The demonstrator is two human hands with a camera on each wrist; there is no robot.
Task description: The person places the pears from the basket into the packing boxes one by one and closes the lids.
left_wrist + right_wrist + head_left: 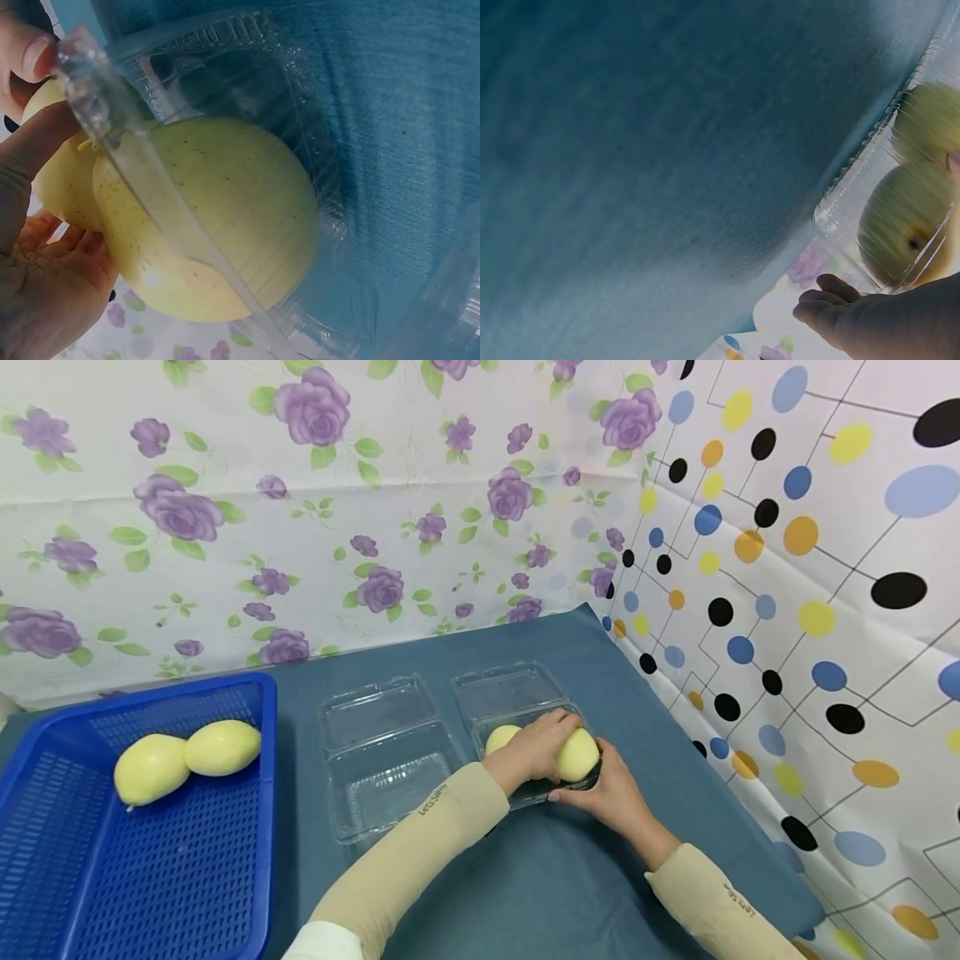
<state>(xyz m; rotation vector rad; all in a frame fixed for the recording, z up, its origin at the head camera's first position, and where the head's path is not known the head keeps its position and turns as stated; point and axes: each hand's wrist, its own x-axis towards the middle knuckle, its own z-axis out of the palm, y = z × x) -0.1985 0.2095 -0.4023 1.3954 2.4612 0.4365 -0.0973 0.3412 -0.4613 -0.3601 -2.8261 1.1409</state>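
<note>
Gripping a yellow fruit with my left hand, fingers curled over its top, I hold it inside the right-hand clear clamshell box, beside another fruit already in there. My right hand rests against the box's near corner, fingers fairly straight. Far left, a blue basket holds two more fruits, and an open empty clamshell lies between basket and box.

Four yellow fruits, two clear clamshell boxes, one blue basket.
</note>
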